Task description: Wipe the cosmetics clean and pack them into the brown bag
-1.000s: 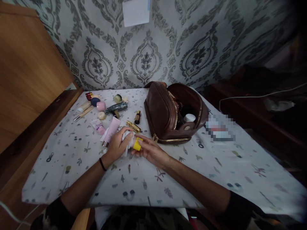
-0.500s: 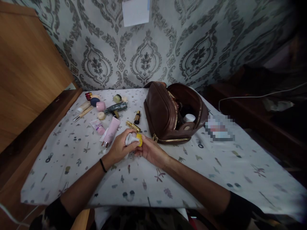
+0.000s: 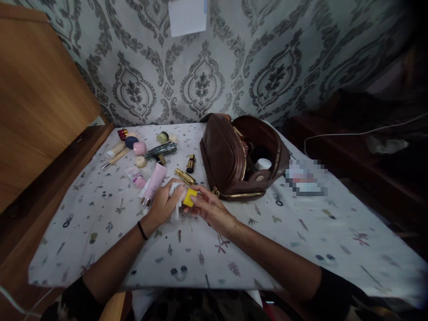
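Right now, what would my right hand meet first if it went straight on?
Past the yellow item it holds, your right hand would likely meet the white cloth in your left hand first, though depth is unclear.

Wall [image 3: 202,84], grey ornamental pattern; 1 white sheet [image 3: 187,18] hangs on it. Wooden panel [image 3: 43,71], left. 1 cloth-covered table [image 3: 267,258]. Light dim, right side darkest.

Tbl front [image 3: 230,278] free, R obst.: bag [image 3: 220,154]
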{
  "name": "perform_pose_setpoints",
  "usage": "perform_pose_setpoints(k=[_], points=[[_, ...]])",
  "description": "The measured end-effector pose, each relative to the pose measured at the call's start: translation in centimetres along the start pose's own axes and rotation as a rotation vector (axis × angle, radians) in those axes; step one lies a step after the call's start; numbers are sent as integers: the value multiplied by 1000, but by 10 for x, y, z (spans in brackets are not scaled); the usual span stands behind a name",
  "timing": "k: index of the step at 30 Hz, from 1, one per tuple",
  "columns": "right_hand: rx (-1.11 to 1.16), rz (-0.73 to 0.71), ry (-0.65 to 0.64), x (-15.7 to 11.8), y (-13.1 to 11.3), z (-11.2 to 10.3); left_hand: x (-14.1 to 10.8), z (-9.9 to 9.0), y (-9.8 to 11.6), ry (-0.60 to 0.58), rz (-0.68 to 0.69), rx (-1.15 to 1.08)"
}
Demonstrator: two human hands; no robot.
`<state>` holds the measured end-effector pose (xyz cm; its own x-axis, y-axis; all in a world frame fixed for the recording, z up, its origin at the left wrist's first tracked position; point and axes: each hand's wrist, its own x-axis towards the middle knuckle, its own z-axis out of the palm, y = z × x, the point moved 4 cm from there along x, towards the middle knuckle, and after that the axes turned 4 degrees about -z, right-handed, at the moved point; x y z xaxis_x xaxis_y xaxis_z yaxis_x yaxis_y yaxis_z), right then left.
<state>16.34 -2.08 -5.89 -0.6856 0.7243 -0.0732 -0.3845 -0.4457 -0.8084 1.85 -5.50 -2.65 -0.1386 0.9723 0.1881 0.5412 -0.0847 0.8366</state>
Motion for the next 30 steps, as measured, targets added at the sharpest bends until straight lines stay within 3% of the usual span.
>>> perform_pose_setpoints(k=[3,9,15,30], points=[[29,13,10,1,0,-1,0,-1,-1,2,-5,6],[103,42,29,5,2,-5,-1,6,2,-111,79,67],[47,103,-30,5,5,-5,-1,7,1,-64,75,84],[-147,-143,36,2,-3,-2,2,6,-7,-140,-2,-183]])
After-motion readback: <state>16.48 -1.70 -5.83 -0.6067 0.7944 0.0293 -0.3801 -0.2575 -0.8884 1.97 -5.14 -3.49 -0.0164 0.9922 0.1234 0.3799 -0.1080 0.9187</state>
